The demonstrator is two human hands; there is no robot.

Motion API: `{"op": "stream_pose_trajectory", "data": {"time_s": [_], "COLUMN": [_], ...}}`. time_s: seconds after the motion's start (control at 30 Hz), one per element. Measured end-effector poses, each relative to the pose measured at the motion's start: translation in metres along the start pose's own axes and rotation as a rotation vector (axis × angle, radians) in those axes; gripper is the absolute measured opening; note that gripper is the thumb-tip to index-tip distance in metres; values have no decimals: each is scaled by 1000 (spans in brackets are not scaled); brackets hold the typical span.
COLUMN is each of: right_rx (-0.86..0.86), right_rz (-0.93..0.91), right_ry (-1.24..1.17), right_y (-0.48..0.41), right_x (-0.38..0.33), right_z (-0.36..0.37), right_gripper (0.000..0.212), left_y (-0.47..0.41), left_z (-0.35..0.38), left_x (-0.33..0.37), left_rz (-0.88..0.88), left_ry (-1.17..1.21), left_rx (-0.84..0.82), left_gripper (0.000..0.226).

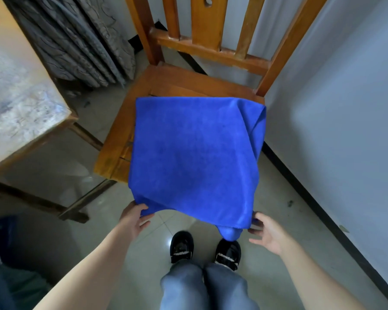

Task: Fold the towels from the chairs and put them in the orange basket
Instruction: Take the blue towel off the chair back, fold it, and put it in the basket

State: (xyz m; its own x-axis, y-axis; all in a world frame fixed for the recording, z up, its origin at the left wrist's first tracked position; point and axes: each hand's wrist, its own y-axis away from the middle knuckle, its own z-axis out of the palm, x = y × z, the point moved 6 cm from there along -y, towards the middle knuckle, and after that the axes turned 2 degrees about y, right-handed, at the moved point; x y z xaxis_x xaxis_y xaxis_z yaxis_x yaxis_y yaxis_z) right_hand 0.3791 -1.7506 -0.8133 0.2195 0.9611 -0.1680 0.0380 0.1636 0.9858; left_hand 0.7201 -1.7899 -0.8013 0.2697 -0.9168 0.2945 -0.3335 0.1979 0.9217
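I see one blue towel lying on the seat of the wooden chair, covering most of it. Its near edge hangs off the front of the seat over the floor. The far edge lies flat and straight across the seat. The far right corner is folded up into a crease, just beside the chair's right back post. A second layer of the towel pokes out below the near edge on the right, hanging down above my right shoe.

My left hand pinches the near left corner of the towel, thumb on top and the other fingers spread loosely below it. My right hand is at the near right corner with the palm facing inward and the fingers half open. The fingertips are right at the towel's edge, but there's motion blur, so I can't tell if they grip it or only touch it. Both forearms are bare.

A table with a worn grey top stands left of the chair. A patterned grey curtain hangs behind the table. A pale wall with a dark baseboard runs along the right, close to the chair. Black shoes and blue jeans show at the bottom centre.
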Motion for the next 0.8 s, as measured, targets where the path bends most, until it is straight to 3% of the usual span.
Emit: {"op": "stream_pose_trajectory", "data": {"time_s": [0.07,0.17,0.47,0.67,0.8], "right_rx": [-49,-91,-91,266,336], "right_rz": [-7,10,-112,-267,-359], "right_ry": [-163,-341,-237,162,169], "right_y": [-7,-17,-7,6,41], "right_x": [8,17,7,6,-15], "right_z": [4,11,36,18,13], "right_gripper": [22,23,29,23,26], "left_y": [-10,-14,0,27,56], "left_z": [7,20,7,-22,-28], "left_x": [-1,0,3,3,22], "left_rz": [13,0,-5,34,95], "left_ry": [5,43,-39,-190,-260], "left_rx": [-73,-160,-188,-72,-22], "left_gripper": [38,29,18,22,18]}}
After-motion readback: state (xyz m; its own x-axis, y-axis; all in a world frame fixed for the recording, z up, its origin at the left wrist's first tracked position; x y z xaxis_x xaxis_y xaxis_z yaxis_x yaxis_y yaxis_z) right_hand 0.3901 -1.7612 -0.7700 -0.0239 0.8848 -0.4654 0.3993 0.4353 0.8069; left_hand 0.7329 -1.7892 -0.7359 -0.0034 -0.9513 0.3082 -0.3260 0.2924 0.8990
